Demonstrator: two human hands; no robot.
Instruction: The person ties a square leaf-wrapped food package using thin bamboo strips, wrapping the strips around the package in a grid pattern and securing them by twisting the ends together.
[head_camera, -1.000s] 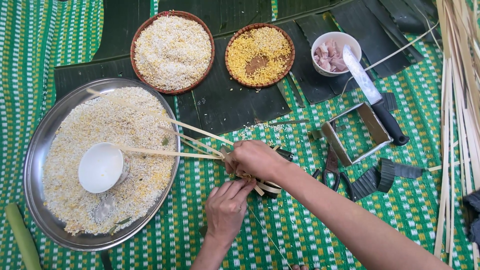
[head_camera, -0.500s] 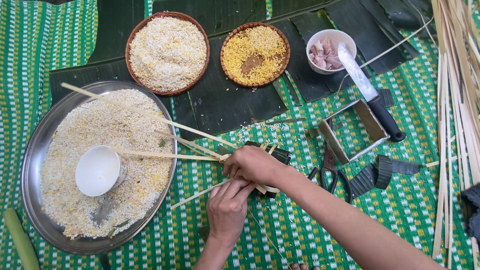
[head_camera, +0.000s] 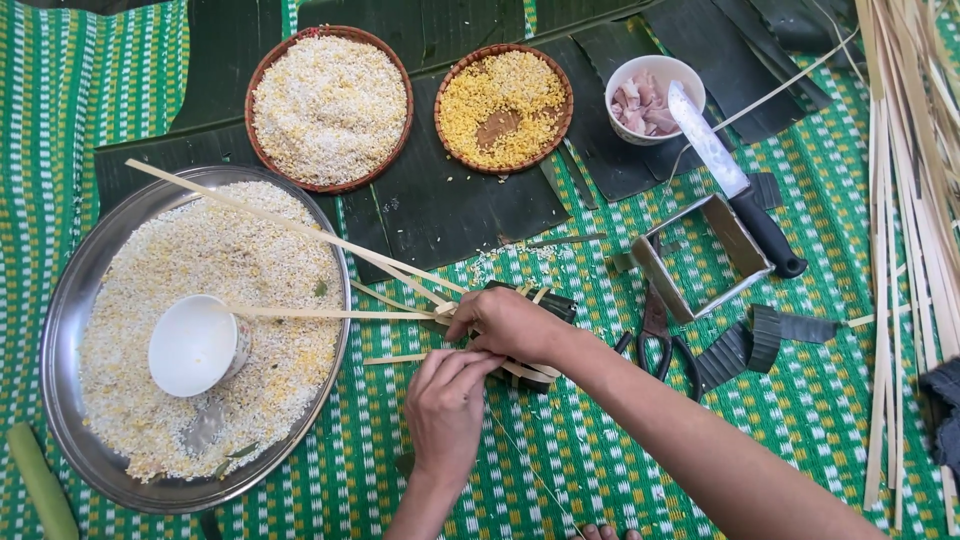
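Count, head view:
- Woven baskets: two, rice basket (head_camera: 329, 108), yellow bean basket (head_camera: 504, 107).
- Metal tray (head_camera: 70, 300): one.
- White bowls: two, empty one on tray (head_camera: 195, 345), one with meat pieces (head_camera: 655, 97).
- Knife (head_camera: 735, 180): one.
- Square metal mould (head_camera: 703, 255): one.
- Scissors (head_camera: 655, 335): one pair.
- Leaf-wrapped parcel (head_camera: 530, 305): one.
- Hands: two, left hand (head_camera: 445, 405), right hand (head_camera: 510, 325).
- Loose bamboo strips at parcel (head_camera: 290, 225): at least four.
- Strip bundle at right (head_camera: 900, 150): too many to count.

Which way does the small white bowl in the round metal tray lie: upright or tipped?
Tipped: the small white bowl lies on its side on the rice, mouth facing the camera, empty inside.
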